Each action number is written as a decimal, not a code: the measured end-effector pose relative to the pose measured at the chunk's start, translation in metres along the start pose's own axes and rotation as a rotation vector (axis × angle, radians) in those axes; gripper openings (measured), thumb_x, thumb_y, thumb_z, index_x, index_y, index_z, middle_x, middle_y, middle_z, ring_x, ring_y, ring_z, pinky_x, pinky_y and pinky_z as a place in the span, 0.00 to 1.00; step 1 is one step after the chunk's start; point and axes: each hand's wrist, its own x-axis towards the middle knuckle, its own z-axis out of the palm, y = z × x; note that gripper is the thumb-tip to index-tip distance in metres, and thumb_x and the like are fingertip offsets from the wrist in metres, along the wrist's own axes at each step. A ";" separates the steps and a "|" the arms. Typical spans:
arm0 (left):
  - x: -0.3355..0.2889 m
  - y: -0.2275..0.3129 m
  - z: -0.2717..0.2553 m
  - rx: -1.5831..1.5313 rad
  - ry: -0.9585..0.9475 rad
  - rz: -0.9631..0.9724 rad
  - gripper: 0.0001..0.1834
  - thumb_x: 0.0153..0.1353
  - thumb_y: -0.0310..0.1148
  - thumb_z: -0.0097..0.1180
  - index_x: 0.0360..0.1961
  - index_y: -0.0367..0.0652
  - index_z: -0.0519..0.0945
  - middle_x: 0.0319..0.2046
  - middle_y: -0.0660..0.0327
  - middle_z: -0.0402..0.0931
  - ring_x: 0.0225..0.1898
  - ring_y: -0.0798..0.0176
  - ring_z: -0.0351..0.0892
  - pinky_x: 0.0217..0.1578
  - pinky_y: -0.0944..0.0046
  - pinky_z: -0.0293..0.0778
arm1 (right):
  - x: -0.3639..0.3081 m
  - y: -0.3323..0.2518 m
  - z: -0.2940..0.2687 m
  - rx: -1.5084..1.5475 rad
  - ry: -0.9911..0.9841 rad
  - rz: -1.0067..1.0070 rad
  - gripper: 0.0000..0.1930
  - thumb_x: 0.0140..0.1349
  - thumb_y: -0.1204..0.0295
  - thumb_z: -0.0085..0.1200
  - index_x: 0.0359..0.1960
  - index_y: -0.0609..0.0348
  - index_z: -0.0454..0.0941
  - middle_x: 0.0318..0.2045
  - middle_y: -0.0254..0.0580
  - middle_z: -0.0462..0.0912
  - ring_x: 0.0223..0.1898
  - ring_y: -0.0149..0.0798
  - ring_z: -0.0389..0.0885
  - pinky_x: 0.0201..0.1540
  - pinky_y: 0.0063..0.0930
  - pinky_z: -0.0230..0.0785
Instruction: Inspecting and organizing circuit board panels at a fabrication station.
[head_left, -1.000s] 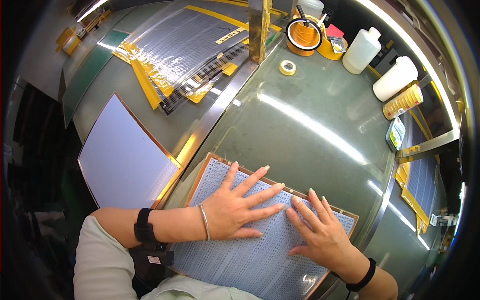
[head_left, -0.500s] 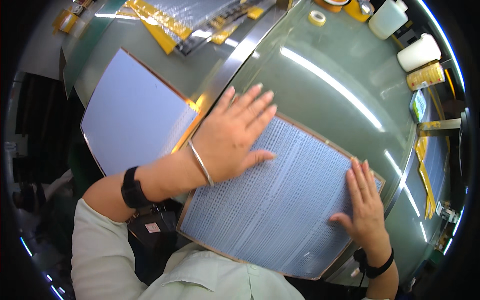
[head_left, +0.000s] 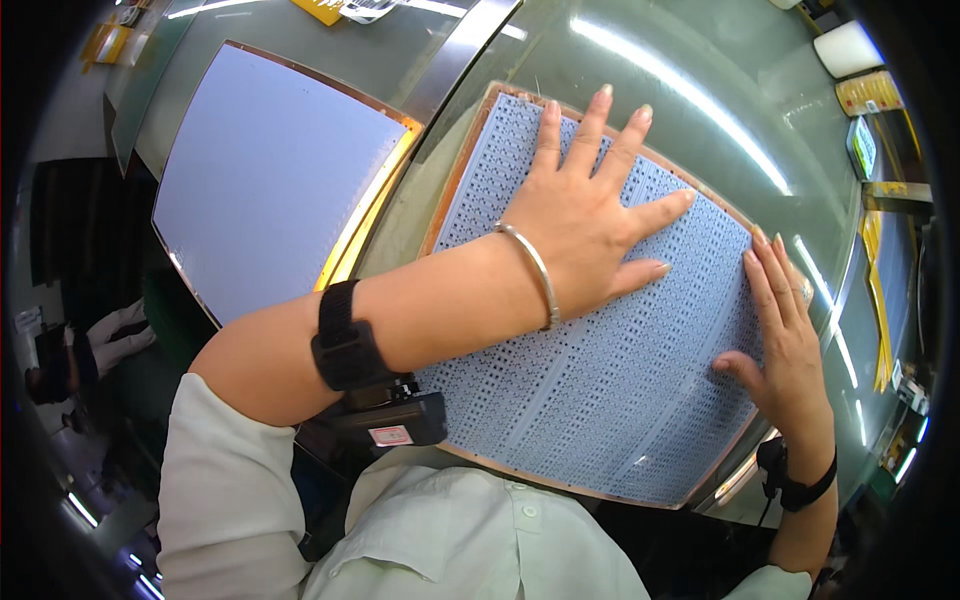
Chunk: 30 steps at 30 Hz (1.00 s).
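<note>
A pale blue panel (head_left: 560,410), covered in rows of small printed or punched marks and edged in copper colour, lies on the green tabletop in front of me. My left hand (head_left: 590,215) rests palm down on its far part, fingers spread, the tips near the far edge. A silver bangle circles that wrist. At the panel's right edge is my right hand (head_left: 788,345), fingers stretched along the edge and thumb over the panel's surface. Neither hand grips anything that I can see. My left hand and forearm hide part of the panel.
To the left lies a plain pale panel (head_left: 280,170) with copper and yellow edges. A metal strip (head_left: 455,60) divides the table surfaces. Along the right stand a white container (head_left: 846,50), a yellow roll (head_left: 868,94) and yellow strips (head_left: 880,310).
My left hand has gone from the panel's left edge to its far part, fingers now spread wider. My right hand keeps to the right edge. The whole view has shifted.
</note>
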 end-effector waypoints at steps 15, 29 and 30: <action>0.003 0.001 0.006 0.048 -0.029 0.012 0.29 0.56 0.58 0.47 0.60 0.67 0.66 0.67 0.51 0.46 0.67 0.34 0.37 0.56 0.22 0.34 | -0.005 0.004 0.001 -0.035 0.029 -0.047 0.46 0.41 0.57 0.61 0.63 0.63 0.56 0.65 0.48 0.56 0.67 0.55 0.50 0.66 0.44 0.46; -0.034 -0.043 -0.038 0.169 -0.014 -0.206 0.40 0.59 0.56 0.45 0.61 0.32 0.59 0.64 0.44 0.52 0.67 0.46 0.45 0.63 0.42 0.41 | -0.064 0.030 0.011 0.073 0.144 0.339 0.40 0.56 0.56 0.52 0.65 0.64 0.49 0.67 0.53 0.49 0.68 0.53 0.43 0.68 0.42 0.37; -0.035 -0.042 -0.037 0.174 -0.008 -0.206 0.40 0.59 0.56 0.45 0.61 0.32 0.59 0.64 0.44 0.52 0.67 0.46 0.45 0.63 0.42 0.41 | -0.063 0.031 0.012 0.073 0.139 0.339 0.40 0.56 0.55 0.52 0.65 0.65 0.49 0.66 0.53 0.49 0.68 0.54 0.44 0.68 0.42 0.37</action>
